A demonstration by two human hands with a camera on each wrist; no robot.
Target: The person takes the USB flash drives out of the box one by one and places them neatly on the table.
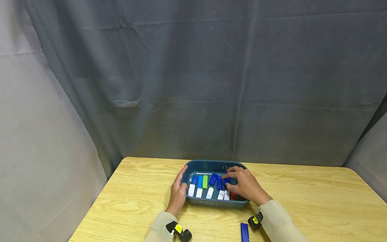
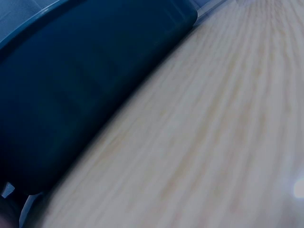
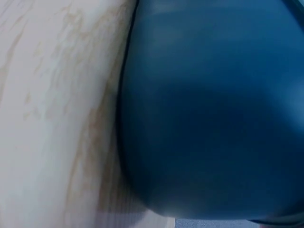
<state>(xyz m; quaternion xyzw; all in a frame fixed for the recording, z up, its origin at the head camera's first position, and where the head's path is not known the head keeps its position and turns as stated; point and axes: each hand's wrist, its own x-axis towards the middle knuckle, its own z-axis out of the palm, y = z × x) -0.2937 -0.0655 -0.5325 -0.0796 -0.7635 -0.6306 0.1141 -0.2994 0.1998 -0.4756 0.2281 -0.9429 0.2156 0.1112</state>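
Observation:
A dark teal plastic basin (image 1: 216,202) stands on the table with several small capped sticks, like USB flash drives, in two rough rows. My left hand (image 1: 177,193) grips the basin's left end, thumb at the rim and fingers along the outer wall. Over the right end, my right hand (image 1: 246,184) reaches inside, thumb and fingertips around a dark blue USB stick (image 1: 226,178), partly hidden by the fingers. Beside it lie another dark blue stick (image 1: 219,184), a green one (image 1: 205,182) and a white one (image 1: 210,192). A red stick (image 1: 232,196) shows under the right hand.
A longer blue stick (image 1: 245,232) lies on the wooden table (image 1: 136,201) near the front, left of the right wrist's camera (image 1: 255,220). Grey curtain (image 1: 181,84) hangs behind the table. Both wrist views show mostly the basin's outer wall (image 2: 85,85) and wood grain.

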